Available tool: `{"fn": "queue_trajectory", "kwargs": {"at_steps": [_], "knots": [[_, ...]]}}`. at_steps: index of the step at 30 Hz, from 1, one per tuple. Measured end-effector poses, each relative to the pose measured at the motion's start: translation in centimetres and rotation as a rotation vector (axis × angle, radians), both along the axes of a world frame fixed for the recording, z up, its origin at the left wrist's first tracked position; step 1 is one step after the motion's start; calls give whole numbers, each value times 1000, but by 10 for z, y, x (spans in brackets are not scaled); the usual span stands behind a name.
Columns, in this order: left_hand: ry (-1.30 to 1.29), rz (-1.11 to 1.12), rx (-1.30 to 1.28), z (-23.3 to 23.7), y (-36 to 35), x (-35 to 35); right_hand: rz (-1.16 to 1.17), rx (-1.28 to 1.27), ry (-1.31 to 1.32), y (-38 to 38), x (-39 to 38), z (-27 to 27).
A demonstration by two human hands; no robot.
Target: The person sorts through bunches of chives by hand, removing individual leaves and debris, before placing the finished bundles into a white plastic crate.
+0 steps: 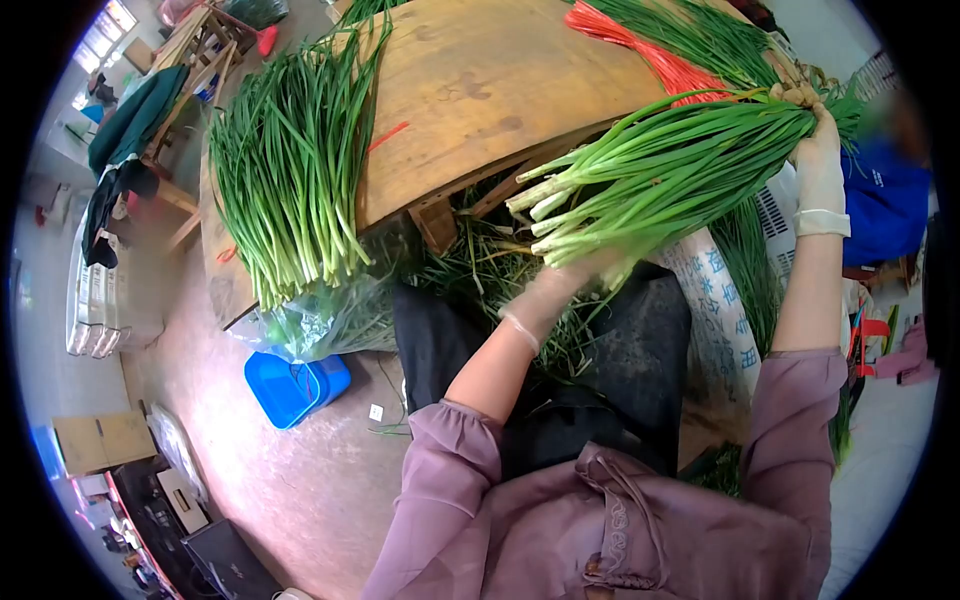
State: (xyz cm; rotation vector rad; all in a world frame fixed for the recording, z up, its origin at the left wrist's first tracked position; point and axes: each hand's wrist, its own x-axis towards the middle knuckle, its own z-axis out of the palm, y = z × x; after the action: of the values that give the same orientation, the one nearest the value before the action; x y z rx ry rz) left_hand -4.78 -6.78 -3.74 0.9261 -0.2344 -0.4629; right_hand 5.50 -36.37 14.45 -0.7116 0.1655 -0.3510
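A bunch of garlic chives (pixel 680 170) is held up over my lap, its pale stem ends to the left and its green leaf tips to the right. My right hand (pixel 818 135), in a thin pale glove, is closed around the leafy end. Beneath the stem ends is my left hand (pixel 565 285), also gloved; its fingers are blurred and partly hidden by the stalks. On the left part of the wooden table lies a broad pile of garlic chives (pixel 295 165), stems toward me.
Red plastic strips (pixel 650 50) and more chives (pixel 700 30) lie on the wooden table (pixel 470 90). Loose leaf scraps (pixel 480 265) hang below its edge. A blue bin (pixel 300 388) stands on the floor at left. A printed white sack (pixel 715 300) is beside my right leg.
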Motion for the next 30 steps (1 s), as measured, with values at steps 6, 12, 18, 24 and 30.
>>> {"fn": "queue_trajectory", "kwargs": {"at_steps": [6, 12, 18, 24, 30], "knots": [[6, 102, 211, -22, 20, -15, -232, -84, 175, 39, -5, 15], [126, 332, 1072, -195, 73, -6, -228, -25, 97, 31, -7, 34], [-47, -25, 155, -31, -1, -18, -173, -76, 97, 34, -2, 26], [155, -40, 297, -26, -9, -9, -277, -169, 138, 54, -9, 29], [-284, 265, 772, -64, 4, -13, -63, -147, -13, 37, -7, 5]]}}
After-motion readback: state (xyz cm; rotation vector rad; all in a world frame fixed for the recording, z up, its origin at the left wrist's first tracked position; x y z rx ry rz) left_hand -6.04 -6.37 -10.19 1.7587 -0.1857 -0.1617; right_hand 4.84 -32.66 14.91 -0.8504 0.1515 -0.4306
